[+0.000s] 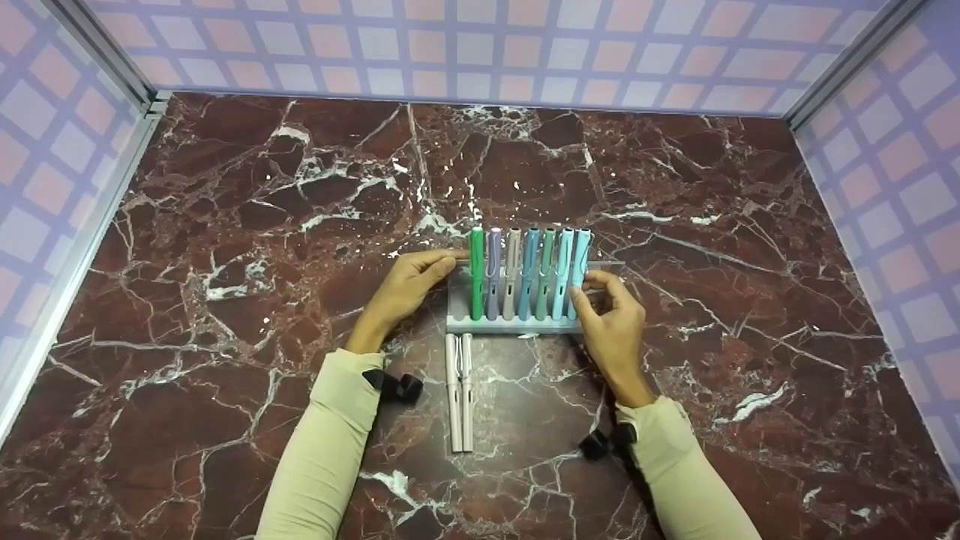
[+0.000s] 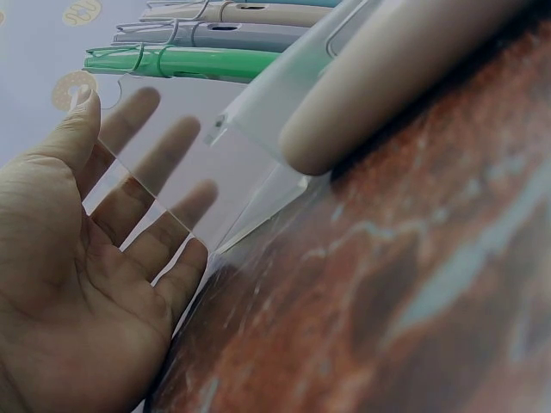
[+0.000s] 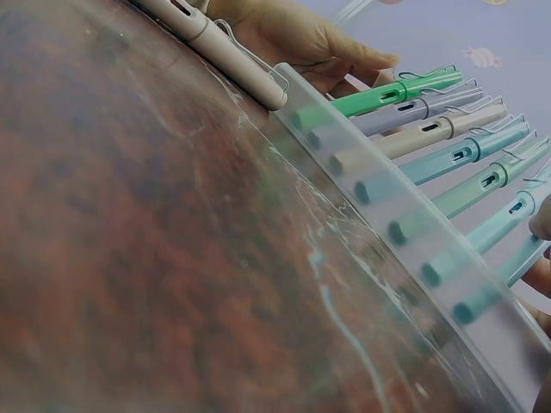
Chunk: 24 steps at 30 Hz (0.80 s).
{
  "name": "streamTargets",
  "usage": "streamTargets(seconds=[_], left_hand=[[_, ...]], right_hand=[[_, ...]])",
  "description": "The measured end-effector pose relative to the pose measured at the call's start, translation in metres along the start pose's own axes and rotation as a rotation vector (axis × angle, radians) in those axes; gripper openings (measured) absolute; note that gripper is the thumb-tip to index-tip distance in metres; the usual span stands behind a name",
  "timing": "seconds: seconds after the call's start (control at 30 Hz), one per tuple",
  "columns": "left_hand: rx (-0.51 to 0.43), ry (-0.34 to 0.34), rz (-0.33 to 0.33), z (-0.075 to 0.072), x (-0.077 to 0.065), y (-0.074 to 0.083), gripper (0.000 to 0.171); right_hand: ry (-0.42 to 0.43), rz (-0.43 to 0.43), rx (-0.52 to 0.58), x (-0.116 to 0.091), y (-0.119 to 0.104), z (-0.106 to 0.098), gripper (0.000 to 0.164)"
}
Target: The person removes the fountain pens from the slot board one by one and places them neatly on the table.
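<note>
At the right end of the clear stand (image 1: 517,325): the right hand (image 1: 615,319) is on it, thumb and finger pinching the light blue pen (image 1: 578,270) that closes the row.
Right grip: narrow, holding that pen upright, its foot behind the frosted front rail.
Left grip: wide, the left hand (image 1: 409,289) reaching fairly straight fingers behind the stand's panel at its left edge, thumb up beside the corner.
Pen row: seven standing, green pen (image 1: 477,274) at the left, five other pens (image 1: 529,274) between, slim gaps, the last two close together.
Front edge: two pinkish pens (image 1: 468,405) lying side by side, caps just short of the stand's left part.
Room: marble surface (image 1: 712,322) running wide on both sides, and deep behind to the checked back wall (image 1: 480,45).
</note>
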<state>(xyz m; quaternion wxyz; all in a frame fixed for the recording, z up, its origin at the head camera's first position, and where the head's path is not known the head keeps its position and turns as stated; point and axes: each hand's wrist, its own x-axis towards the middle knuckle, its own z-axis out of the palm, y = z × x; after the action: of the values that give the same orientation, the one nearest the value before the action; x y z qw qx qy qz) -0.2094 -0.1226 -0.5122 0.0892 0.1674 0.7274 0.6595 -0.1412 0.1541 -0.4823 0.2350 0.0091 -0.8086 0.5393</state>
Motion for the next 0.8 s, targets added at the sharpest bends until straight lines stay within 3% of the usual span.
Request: streamTargets(seconds=[0.8], left_hand=[[0.006,0.006,-0.007,0.0000,-0.0008,0.0012,0.030]], right_hand=[[0.014,0.005,0.056,-0.0004,-0.0019,-0.0016,0.019]])
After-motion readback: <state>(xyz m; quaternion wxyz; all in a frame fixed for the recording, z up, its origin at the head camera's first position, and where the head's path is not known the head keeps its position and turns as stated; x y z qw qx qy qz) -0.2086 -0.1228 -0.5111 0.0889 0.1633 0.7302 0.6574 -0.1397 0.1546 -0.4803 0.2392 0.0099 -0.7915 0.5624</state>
